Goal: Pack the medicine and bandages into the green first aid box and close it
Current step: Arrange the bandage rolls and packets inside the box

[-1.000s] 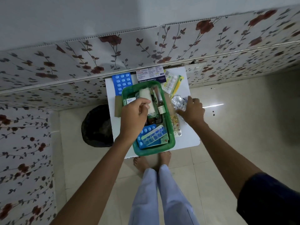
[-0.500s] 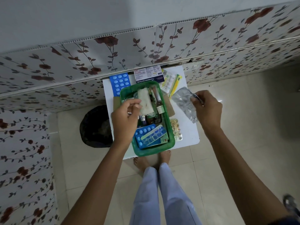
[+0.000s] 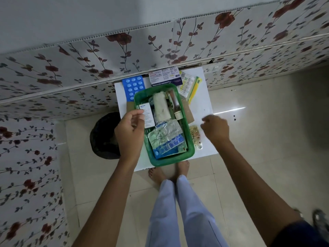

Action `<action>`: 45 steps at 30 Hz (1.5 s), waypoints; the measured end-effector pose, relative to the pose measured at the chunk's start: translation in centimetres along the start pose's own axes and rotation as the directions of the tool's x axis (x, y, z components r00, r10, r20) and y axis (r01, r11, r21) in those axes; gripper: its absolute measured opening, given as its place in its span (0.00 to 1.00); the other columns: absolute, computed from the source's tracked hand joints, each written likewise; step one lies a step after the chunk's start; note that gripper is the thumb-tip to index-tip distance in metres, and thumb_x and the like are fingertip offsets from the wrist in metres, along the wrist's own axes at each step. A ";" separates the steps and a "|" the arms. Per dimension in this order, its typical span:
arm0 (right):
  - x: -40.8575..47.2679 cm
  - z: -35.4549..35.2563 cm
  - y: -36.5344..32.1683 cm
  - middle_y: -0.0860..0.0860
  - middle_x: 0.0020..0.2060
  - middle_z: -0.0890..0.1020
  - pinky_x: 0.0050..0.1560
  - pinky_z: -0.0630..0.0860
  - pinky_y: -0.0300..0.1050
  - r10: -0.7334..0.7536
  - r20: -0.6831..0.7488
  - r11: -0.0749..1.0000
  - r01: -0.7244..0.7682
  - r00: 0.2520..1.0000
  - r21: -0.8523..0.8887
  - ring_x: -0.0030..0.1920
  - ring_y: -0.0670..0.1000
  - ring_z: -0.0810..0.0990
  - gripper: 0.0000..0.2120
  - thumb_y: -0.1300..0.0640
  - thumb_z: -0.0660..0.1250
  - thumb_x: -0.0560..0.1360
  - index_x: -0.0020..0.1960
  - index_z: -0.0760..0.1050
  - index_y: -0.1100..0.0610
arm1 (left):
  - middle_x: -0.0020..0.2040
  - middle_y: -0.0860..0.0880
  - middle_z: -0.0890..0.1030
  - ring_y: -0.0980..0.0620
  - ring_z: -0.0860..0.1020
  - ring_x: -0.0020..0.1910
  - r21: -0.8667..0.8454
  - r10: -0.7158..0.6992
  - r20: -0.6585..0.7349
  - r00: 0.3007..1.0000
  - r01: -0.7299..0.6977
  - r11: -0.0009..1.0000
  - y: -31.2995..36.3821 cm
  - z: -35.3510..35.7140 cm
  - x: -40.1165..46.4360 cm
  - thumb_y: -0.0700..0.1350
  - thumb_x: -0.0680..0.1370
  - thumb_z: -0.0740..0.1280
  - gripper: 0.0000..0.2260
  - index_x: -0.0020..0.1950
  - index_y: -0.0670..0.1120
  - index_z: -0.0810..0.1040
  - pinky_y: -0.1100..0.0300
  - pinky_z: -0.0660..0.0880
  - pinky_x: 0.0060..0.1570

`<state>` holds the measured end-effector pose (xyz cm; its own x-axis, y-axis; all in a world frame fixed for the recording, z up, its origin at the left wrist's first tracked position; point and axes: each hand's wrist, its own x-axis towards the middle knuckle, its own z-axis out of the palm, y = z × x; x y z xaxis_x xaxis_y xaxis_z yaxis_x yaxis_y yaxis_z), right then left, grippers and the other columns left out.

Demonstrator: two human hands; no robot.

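Note:
The green first aid box [image 3: 190, 148] lies open on a small white table [image 3: 204, 111]. Inside are a white bandage roll [image 3: 161, 108], a brown bottle [image 3: 175, 104], a silver blister strip [image 3: 165, 132] and blue pill strips [image 3: 169, 147]. My left hand [image 3: 130, 134] rests at the box's left rim with fingers on a small white medicine carton [image 3: 148, 115]. My right hand [image 3: 216, 128] hovers over the table right of the box, fingers loosely curled, holding nothing. A yellowish pill strip [image 3: 195, 138] lies just left of it.
Behind the box lie a blue pill strip [image 3: 133, 87], a medicated dressings carton [image 3: 165, 76] and a yellow-green packet [image 3: 191, 86]. A brown flat piece [image 3: 188, 111] sits under the box. A dark bin [image 3: 105, 136] stands left of the table. Flowered wall panels surround; my bare feet [image 3: 169, 171] are below.
My right hand lifted the silver blister strip off the table, set it into the box and drew back to the right. My left hand slid left, uncovering the white carton.

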<state>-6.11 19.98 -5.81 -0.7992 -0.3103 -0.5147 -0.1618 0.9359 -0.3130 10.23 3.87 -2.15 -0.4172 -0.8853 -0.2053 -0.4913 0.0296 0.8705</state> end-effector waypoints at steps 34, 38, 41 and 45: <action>-2.7 -3.7 -3.2 0.52 0.47 0.84 0.51 0.69 0.38 -0.295 -0.065 0.934 0.302 0.953 0.192 0.48 0.51 0.80 0.12 0.60 0.63 0.75 0.58 0.76 0.57 | 0.59 0.45 0.78 0.44 0.72 0.57 0.390 0.029 0.863 0.504 -0.703 0.595 1.4 0.6 0.8 0.44 0.70 0.68 0.21 0.63 0.48 0.74 0.53 0.70 0.55; -1.8 -3.3 -2.2 0.51 0.46 0.83 0.49 0.67 0.35 -0.216 -0.080 0.945 0.229 0.973 0.235 0.46 0.47 0.77 0.13 0.58 0.62 0.76 0.59 0.76 0.55 | 0.61 0.46 0.76 0.46 0.70 0.61 0.413 0.014 0.854 0.521 -0.693 0.591 0.5 1.5 0.7 0.51 0.71 0.68 0.23 0.65 0.49 0.73 0.54 0.68 0.57; 0.3 -2.1 -2.1 0.54 0.50 0.84 0.50 0.70 0.38 -0.121 -0.044 0.950 0.128 0.992 0.285 0.49 0.50 0.79 0.14 0.58 0.62 0.74 0.58 0.76 0.56 | 0.57 0.45 0.77 0.46 0.72 0.58 0.423 0.129 0.726 0.675 -0.586 0.691 0.6 1.7 1.2 0.45 0.74 0.66 0.16 0.62 0.46 0.75 0.53 0.71 0.54; 3.5 0.8 -3.1 0.57 0.51 0.83 0.49 0.73 0.44 -0.085 0.105 0.987 0.069 0.991 0.146 0.53 0.58 0.80 0.18 0.51 0.66 0.72 0.59 0.74 0.58 | 0.49 0.44 0.80 0.46 0.78 0.47 0.372 0.221 0.574 0.789 -0.491 0.788 1.2 2.0 1.9 0.41 0.75 0.65 0.10 0.56 0.44 0.78 0.57 0.72 0.47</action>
<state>-8.00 15.88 -7.27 -0.7171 -0.4049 -0.5673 -0.1304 0.8775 -0.4614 7.30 3.15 -2.38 -0.8760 -0.4257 -0.2267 -0.4669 0.6308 0.6198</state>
